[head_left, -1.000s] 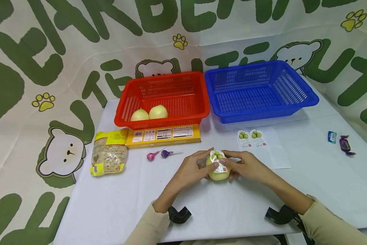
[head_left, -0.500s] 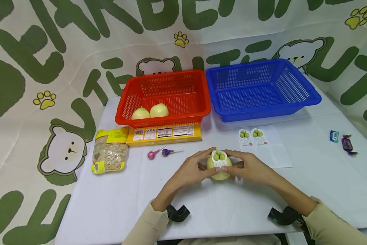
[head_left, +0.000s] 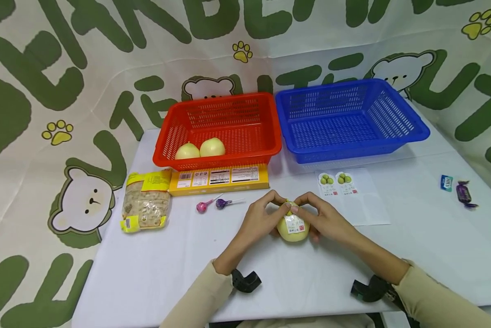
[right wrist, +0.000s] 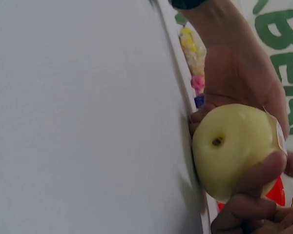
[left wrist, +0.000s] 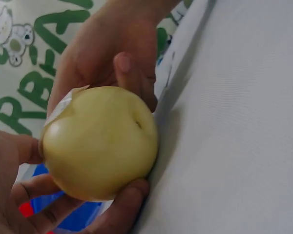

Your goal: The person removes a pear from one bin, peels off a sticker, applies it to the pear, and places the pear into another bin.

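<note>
So from where I'm standing, nearest to me is a person's pair of beige sleeves (head_left: 200, 296), with black bands (head_left: 245, 281) at the wrists. Just beyond, near the middle of the near side of the table (head_left: 147, 282), the left hand (head_left: 259, 222) and right hand (head_left: 329, 221) both have a pale yellow-green fruit (head_left: 292, 234), one from each side. Fingers are curled round it, thumbs pressing the top end of a printed label (head_left: 295, 224) onto the skin. The wrist views show a bit of the label's edge standing off the fruit. Can't tell if the fruit is resting on the cloth.

Bit farther, left to right: a yellow-and-clear bag (head_left: 147, 205) of what looks like bread, a pink lollipop (head_left: 202, 207) and a purple lollipop (head_left: 221, 204) side by side, a white sheet (head_left: 368, 207) carrying two more labels (head_left: 336, 183), then a blue packet (head_left: 446, 183) and a purple candy (head_left: 463, 193) way off right.

Behind the lollipops lies a yellow box (head_left: 218, 179), then a red basket (head_left: 239, 160) with two more fruits (head_left: 200, 149) in its near left part. Blue basket (head_left: 340, 152) sits just right of that. Farthest back: a bear-print cloth (head_left: 126, 86).
</note>
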### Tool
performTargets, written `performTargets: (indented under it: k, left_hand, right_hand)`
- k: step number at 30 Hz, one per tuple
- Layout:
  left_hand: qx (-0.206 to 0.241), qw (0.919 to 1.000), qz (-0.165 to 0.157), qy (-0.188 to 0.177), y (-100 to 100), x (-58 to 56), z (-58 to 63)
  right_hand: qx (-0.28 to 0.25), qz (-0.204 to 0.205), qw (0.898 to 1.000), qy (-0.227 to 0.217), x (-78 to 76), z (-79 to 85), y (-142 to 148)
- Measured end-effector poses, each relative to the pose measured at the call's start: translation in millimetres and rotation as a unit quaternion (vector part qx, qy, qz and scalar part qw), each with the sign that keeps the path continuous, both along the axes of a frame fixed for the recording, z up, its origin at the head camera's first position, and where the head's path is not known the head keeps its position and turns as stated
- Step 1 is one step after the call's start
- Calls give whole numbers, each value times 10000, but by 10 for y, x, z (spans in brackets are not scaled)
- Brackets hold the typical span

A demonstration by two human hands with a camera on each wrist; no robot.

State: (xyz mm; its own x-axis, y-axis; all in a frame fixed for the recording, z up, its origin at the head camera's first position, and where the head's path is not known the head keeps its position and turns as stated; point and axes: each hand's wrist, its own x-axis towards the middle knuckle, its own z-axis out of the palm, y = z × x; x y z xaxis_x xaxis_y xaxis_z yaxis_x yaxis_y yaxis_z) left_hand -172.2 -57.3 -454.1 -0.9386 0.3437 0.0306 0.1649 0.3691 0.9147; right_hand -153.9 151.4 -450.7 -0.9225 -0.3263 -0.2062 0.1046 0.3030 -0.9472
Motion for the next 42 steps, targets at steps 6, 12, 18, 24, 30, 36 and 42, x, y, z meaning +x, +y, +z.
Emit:
performTargets:
  k: [6,12,18,24,30,36,42]
  left_hand:
    - [-303,9991,84,302,11,1,-7]
    - [-293,9976,-604,-179,-111,34,52]
    - [-248,9912,-1302,74,-175,40,62]
    - [-880,9804,-1348,1134,-118,57,-19]
    - [-1373,9592,-1252,2129,-77,12,-23]
    - [-1661,9437,-971,2691,-17,-170,135]
    - [-889,9537,-706,2784,100,-518,577]
  right_hand:
    - [150,-210,9997,-17,-39,-6,-4]
    - [301,401,9987,87,-20,32,126]
    - [123,945,9949,329,-41,43,235]
    - [434,1363,9871,716,-67,88,273]
    - [1389,821,9578,2378,-126,347,527]
    - [2796,-336,8907,3569,-391,741,1174]
    - [3889,-861,8606,3173,-771,939,1898]
